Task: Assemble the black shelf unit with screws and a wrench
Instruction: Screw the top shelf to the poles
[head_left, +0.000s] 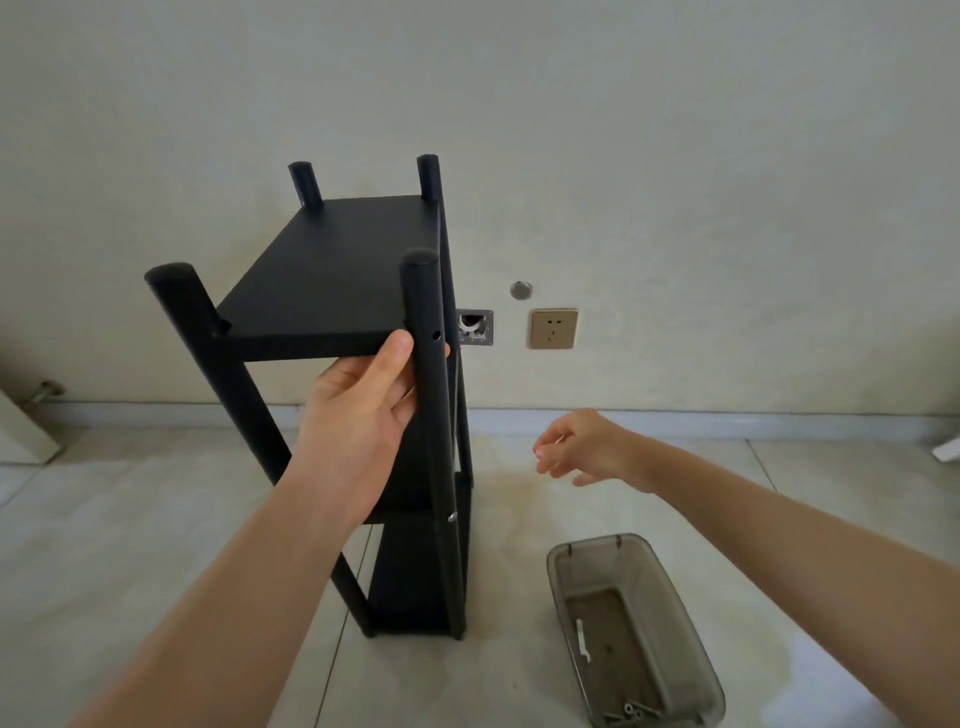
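Note:
The black shelf unit (332, 270) stands upright on the tiled floor, with round black posts at its corners and several boards. My left hand (363, 410) grips the near right post (423, 312) just under the top board, thumb against the board's front edge. An empty screw hole (436, 335) shows in that post beside my thumb. A silver screw head (452, 517) sits lower on the same post. My right hand (582, 447) hovers to the right of the shelf, fingers loosely curled, and seems to pinch something small and pale. A silver wrench (583, 642) and some screws (631, 711) lie in a bin.
The translucent grey bin (675, 597) sits on the floor at the lower right. Behind the shelf the wall carries a gold socket (554, 328), an open wall box (474, 327) and a round metal cap (521, 290). A pale panel (26, 431) leans at far left.

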